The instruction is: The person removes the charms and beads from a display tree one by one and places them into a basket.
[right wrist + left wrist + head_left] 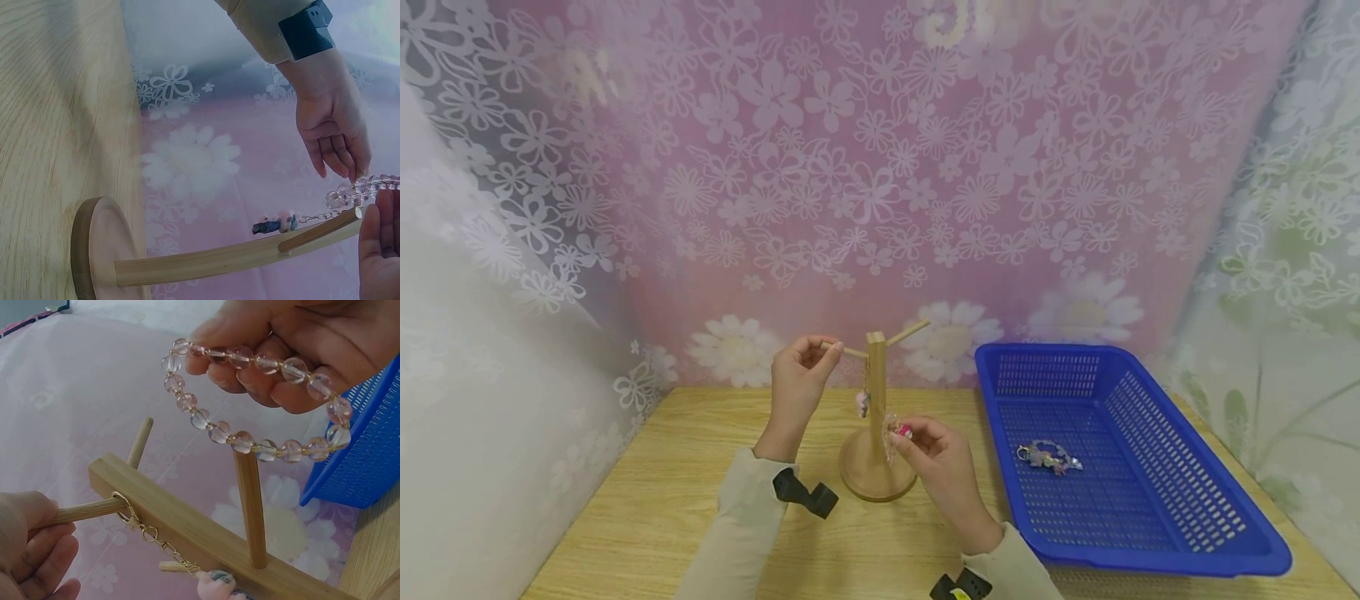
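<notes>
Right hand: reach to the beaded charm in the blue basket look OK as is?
Probably yes: the open-topped blue basket sits just right of the right hand, and nothing covers the beaded charm. The hand must clear the basket's left rim, though, and it's holding a pink beaded loop.

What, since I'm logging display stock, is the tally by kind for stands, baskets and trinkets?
Wooden stand: 1
Blue basket: 1
Beaded bracelet, in the right hand: 1
Charm chain, hung on the stand: 1
Beaded trinket, in the basket: 1 (seemingly one piece)
Total: 5
</notes>
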Available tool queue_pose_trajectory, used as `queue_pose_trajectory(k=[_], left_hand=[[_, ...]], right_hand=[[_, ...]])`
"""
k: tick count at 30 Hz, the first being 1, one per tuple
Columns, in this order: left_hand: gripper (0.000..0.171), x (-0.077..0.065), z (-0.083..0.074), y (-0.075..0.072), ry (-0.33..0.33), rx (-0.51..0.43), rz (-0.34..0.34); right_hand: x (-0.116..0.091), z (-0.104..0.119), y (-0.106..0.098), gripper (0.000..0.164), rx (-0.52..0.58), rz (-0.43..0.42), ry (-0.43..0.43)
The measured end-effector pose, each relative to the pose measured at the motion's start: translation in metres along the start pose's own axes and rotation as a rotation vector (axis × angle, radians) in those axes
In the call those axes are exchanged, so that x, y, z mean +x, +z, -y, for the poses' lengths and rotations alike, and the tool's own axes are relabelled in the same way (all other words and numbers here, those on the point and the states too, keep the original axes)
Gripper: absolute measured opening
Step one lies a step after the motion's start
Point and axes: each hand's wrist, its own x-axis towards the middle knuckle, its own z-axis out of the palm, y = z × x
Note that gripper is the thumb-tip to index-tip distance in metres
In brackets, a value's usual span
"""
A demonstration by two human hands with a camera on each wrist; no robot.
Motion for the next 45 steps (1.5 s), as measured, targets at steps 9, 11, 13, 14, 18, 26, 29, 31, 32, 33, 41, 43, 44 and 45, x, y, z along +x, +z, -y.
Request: queue_pose_trajectory(k=[9,11,13,14,18,26,29,31,32,33,41,43,44,45], left_hand=[[0.013,-0.001,0.000,-0.001,0.001,-0.005,-0.008],[0.013,-0.002,-0.001,-0.001,0.001,-0.007,-0.011],[0.013,-0.002,-0.001,-0.001,0.000,-0.012,-0.014],[0.013,-0.002,-0.001,-0.001,-0.002,-0.010,-0.020],[0.016,0.004,0.018,0.001,-0.005,-0.011,-0.044],[0.016,0.006,0.032,0.003,0.029,-0.010,-0.082],[0.014,0.006,0.032,0.003,0.047,-0.011,-0.094],[0.014,0.006,0.033,0.004,0.059,-0.007,-0.099],[0.014,0.005,0.033,0.004,0.065,-0.005,-0.101],[0.014,0.005,0.034,0.004,0.067,-0.002,-0.104],[0.014,0.000,0.030,0.008,0.061,0.034,-0.124],[0.013,-0.002,0.025,0.009,0.071,0.051,-0.130],[0.012,-0.004,0.021,0.009,0.081,0.060,-0.132],[0.011,-0.006,0.016,0.009,0.089,0.070,-0.135]], right_hand=[[-0.001,0.013,-0.002,0.012,-0.030,0.006,0.022],[0.000,0.016,-0.004,0.012,-0.042,0.007,0.038],[0.001,0.019,-0.006,0.013,-0.033,0.010,0.052],[0.001,0.021,-0.007,0.014,-0.022,0.013,0.066],[0.002,0.029,-0.013,0.015,-0.008,0.025,0.070],[0.004,0.040,-0.032,0.018,-0.073,0.032,0.129],[0.005,0.044,-0.040,0.019,-0.101,0.042,0.137],[0.005,0.046,-0.046,0.019,-0.122,0.046,0.136],[0.005,0.048,-0.048,0.019,-0.136,0.048,0.137],[0.006,0.048,-0.051,0.018,-0.141,0.050,0.140],[0.003,0.045,-0.075,0.025,-0.189,0.064,0.200],[0.003,0.045,-0.081,0.026,-0.200,0.066,0.214],[0.003,0.045,-0.084,0.027,-0.205,0.068,0.220],[0.003,0.045,-0.087,0.028,-0.218,0.073,0.221]])
